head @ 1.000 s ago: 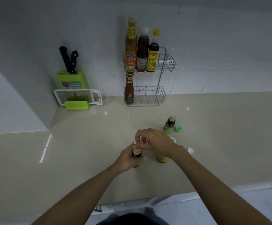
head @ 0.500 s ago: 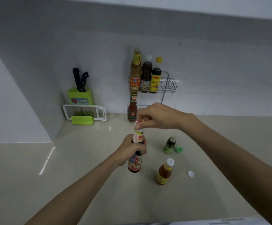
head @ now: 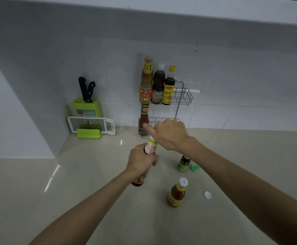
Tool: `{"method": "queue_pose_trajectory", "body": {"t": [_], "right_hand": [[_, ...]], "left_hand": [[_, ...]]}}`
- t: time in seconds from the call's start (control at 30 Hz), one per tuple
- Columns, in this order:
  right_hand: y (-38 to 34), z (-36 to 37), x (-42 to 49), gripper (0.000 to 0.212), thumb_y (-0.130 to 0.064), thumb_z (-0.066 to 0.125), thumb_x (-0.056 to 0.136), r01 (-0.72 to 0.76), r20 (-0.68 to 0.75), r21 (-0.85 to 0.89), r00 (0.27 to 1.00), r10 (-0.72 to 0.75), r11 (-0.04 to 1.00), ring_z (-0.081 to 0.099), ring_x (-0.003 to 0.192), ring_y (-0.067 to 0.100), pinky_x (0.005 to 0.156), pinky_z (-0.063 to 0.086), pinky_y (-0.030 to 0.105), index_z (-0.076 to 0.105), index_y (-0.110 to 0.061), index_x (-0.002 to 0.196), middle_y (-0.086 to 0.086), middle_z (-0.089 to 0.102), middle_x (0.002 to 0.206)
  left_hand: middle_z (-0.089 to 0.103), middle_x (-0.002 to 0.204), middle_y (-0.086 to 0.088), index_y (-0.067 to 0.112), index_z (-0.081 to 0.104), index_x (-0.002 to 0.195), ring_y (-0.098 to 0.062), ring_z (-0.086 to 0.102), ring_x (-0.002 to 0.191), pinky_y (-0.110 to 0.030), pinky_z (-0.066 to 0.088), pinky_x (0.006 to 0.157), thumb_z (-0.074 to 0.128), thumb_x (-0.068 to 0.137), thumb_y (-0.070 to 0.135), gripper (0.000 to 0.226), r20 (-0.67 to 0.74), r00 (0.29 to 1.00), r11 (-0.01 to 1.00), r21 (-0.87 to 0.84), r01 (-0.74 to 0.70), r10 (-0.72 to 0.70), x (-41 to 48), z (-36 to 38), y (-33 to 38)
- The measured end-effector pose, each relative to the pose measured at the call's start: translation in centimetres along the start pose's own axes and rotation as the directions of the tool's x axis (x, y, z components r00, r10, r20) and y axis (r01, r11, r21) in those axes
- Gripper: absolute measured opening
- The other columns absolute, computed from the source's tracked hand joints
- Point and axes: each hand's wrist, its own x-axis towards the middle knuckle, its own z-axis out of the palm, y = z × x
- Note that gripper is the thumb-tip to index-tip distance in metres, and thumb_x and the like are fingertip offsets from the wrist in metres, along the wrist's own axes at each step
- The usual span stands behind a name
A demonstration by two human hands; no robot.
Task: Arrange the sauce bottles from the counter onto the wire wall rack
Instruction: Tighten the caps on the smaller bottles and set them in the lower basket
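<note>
My left hand (head: 141, 160) grips the body of a red sauce bottle (head: 150, 147), held tilted above the beige counter (head: 73, 200). My right hand (head: 169, 134) is closed over its top, hiding the cap. The wire wall rack (head: 184, 97) holds three bottles (head: 157, 85) in its upper basket and one red bottle (head: 143, 121) in the lower basket. On the counter stand an orange sauce bottle (head: 177, 193) with a white cap and a small green bottle (head: 184, 163) without a cap.
A green cap (head: 195, 167) lies beside the small green bottle and a white cap (head: 207, 194) lies right of the orange bottle. A green knife block (head: 87, 106) and a white grater (head: 91, 127) stand left of the rack in the corner.
The view has tilted up and both hands have lifted the red sauce bottle off the counter toward the rack. My right hand stays on its top.
</note>
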Motion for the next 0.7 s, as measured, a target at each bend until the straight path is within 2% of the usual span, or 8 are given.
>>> {"method": "queue_pose_trajectory", "body": {"t": [0.07, 0.1, 0.23, 0.3, 0.43, 0.53, 0.63, 0.7], "right_hand": [[0.8, 0.0, 0.4, 0.065, -0.063, 0.012, 0.093, 0.041, 0.031, 0.114, 0.999, -0.045, 0.993, 0.049, 0.059, 0.024, 0.055, 0.036, 0.031, 0.057, -0.026, 0.067, 0.001, 0.047, 0.058], [1.1, -0.1, 0.5, 0.073, -0.066, 0.004, 0.088, 0.1, 0.011, 0.142, 0.995, -0.103, 0.985, 0.045, 0.056, 0.02, 0.051, 0.028, 0.028, 0.062, -0.024, 0.073, -0.001, 0.047, 0.057], [2.0, -1.8, 0.0, 0.057, -0.055, 0.006, 0.093, 0.331, -0.038, 0.195, 0.943, -0.33, 0.923, 0.037, 0.05, 0.019, 0.047, 0.018, 0.028, 0.052, -0.02, 0.091, -0.008, 0.038, 0.057], [2.2, -2.2, -0.2, 0.057, -0.052, 0.006, 0.093, 0.357, -0.036, 0.176, 0.934, -0.356, 0.917, 0.038, 0.051, 0.021, 0.051, 0.023, 0.029, 0.05, -0.017, 0.095, -0.007, 0.042, 0.062], [1.7, -2.4, -0.2, 0.054, -0.052, 0.011, 0.096, 0.354, -0.083, 0.228, 0.935, -0.345, 0.907, 0.038, 0.048, 0.019, 0.047, 0.021, 0.027, 0.051, -0.015, 0.091, -0.008, 0.038, 0.059], [1.5, -2.5, 0.2, 0.047, -0.052, 0.018, 0.099, 0.368, -0.042, 0.207, 0.929, -0.368, 0.906, 0.042, 0.052, 0.02, 0.051, 0.03, 0.029, 0.046, -0.015, 0.095, -0.003, 0.047, 0.064], [1.5, -3.1, 0.5, 0.057, -0.056, 0.008, 0.094, 0.456, -0.011, 0.121, 0.889, -0.458, 0.882, 0.049, 0.057, 0.024, 0.052, 0.033, 0.031, 0.047, -0.014, 0.102, 0.002, 0.059, 0.076], [1.4, -3.5, 0.6, 0.059, -0.056, 0.006, 0.094, 0.486, 0.027, 0.125, 0.87, -0.493, 0.865, 0.047, 0.053, 0.023, 0.05, 0.031, 0.029, 0.048, -0.015, 0.103, 0.001, 0.058, 0.071]], "left_hand": [[0.058, 0.052, -0.007, 0.011, 0.054, 0.051, -0.02, 0.052, 0.052, -0.033, 0.047, 0.057, 0.061, 0.045, 0.008, 0.009, 0.225, 0.974, 0.997, -0.072, -0.011, 0.028, 0.4, -1.1, 0.1], [0.057, 0.053, -0.009, 0.011, 0.054, 0.051, -0.021, 0.052, 0.053, -0.032, 0.047, 0.059, 0.059, 0.045, 0.007, 0.009, 0.339, 0.939, 0.994, -0.105, -0.015, 0.05, 0.5, -1.8, 0.0], [0.056, 0.056, -0.011, 0.005, 0.052, 0.06, -0.025, 0.052, 0.055, -0.026, 0.046, 0.059, 0.053, 0.046, -0.001, 0.016, 0.633, 0.76, 0.952, -0.3, 0.068, 0.145, 0.4, -3.5, 0.2], [0.055, 0.055, -0.011, 0.004, 0.052, 0.062, -0.025, 0.052, 0.055, -0.028, 0.047, 0.061, 0.052, 0.047, -0.003, 0.016, 0.665, 0.73, 0.936, -0.337, 0.104, 0.158, 0.2, -3.7, 0.6], [0.056, 0.059, -0.014, 0.004, 0.053, 0.062, -0.025, 0.052, 0.057, -0.025, 0.047, 0.059, 0.052, 0.048, -0.005, 0.018, 0.627, 0.764, 0.975, -0.224, -0.011, 0.153, 0.4, -4.0, 1.4], [0.057, 0.058, -0.014, 0.004, 0.054, 0.062, -0.025, 0.053, 0.057, -0.026, 0.047, 0.06, 0.052, 0.047, -0.005, 0.018, 0.615, 0.777, 0.98, -0.2, -0.01, 0.133, 0.6, -4.2, 1.4], [0.056, 0.058, -0.015, 0.006, 0.054, 0.061, -0.025, 0.053, 0.056, -0.028, 0.047, 0.06, 0.052, 0.048, -0.005, 0.017, 0.636, 0.764, 0.985, -0.172, 0.001, 0.111, 0.5, -4.3, 1.4], [0.057, 0.057, -0.014, 0.007, 0.054, 0.06, -0.025, 0.053, 0.055, -0.026, 0.047, 0.059, 0.053, 0.048, -0.004, 0.016, 0.665, 0.738, 0.984, -0.178, 0.011, 0.112, 0.6, -4.4, 1.4]]}}
